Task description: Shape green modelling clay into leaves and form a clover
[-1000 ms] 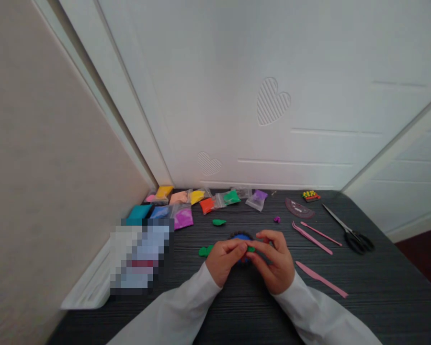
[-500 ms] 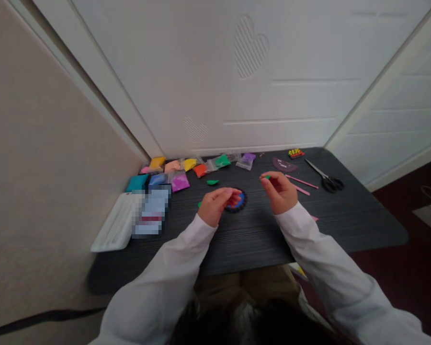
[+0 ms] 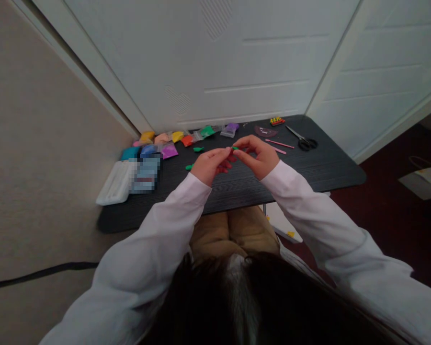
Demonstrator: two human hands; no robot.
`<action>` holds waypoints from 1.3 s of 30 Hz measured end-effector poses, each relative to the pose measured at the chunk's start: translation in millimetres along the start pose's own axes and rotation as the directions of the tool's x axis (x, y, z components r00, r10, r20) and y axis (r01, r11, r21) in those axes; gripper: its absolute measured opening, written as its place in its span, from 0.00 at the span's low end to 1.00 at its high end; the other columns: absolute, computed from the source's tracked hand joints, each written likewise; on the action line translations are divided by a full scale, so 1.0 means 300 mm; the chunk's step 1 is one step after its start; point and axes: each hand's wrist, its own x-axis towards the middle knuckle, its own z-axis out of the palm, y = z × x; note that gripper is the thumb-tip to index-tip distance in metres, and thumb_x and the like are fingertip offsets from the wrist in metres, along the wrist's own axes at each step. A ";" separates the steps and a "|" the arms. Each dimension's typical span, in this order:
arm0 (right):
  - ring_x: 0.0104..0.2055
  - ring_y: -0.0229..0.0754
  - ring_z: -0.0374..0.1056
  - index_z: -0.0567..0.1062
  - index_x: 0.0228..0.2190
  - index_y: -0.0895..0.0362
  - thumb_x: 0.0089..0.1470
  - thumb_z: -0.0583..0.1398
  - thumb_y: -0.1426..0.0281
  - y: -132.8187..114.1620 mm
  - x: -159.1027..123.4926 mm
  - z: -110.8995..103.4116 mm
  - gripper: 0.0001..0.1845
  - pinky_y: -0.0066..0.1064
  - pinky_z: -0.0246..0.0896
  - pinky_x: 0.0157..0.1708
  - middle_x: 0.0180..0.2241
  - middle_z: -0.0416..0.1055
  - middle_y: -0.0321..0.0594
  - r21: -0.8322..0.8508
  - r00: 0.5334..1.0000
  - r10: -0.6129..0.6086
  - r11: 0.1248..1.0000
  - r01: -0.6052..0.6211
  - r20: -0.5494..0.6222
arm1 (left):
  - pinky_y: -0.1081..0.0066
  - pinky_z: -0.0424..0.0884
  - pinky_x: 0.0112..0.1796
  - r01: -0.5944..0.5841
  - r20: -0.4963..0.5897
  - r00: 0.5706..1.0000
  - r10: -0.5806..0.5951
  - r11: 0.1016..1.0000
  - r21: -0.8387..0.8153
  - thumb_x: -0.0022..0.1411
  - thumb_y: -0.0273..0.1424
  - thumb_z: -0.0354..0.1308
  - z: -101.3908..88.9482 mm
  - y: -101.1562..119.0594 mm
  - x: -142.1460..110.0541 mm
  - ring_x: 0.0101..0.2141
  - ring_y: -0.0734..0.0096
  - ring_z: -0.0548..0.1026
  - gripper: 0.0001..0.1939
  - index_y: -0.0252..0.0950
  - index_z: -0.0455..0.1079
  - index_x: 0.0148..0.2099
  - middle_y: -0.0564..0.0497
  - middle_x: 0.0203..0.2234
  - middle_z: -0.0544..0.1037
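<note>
One green piece (image 3: 235, 148), small, was held between the hands above the middle of the desk (image 3: 237, 189), clear of both end edges. By the right hand (image 3: 258, 155) it was pinched, thumb and forefinger being closed on it; the left hand (image 3: 210, 165) was brought against its left end, though whether it was gripped there or only touched cannot be told. By its matt, clay-like look the piece was judged very light, soft and easily dented, perhaps slightly tacky, and best taken by its side edges in a loose pinch. Its long axis, so far as it was left uncovered by the fingers, was set roughly along the far edge of the desk; which end was tapered could not be made out. Two further items of the same green were noted: a leaf-shaped piece (image 3: 198, 149), laid towards the far edge, its length nearly parallel to that edge and its narrower end seemingly turned to the right end; and a lobed piece (image 3: 189, 167), placed nearer the near edge, partly covered by the left hand.
</note>
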 end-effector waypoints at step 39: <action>0.25 0.29 0.67 0.72 0.32 0.56 0.44 0.61 0.68 0.288 0.222 0.202 0.10 0.24 0.61 0.27 0.26 0.72 0.34 0.793 0.846 0.464 0.397 -0.462 0.261 | 0.75 0.62 0.25 -0.081 -0.163 0.983 0.090 0.995 0.062 0.51 0.34 0.56 -0.286 -0.044 0.232 0.24 0.76 0.69 0.09 0.34 0.72 0.32 0.51 0.22 0.74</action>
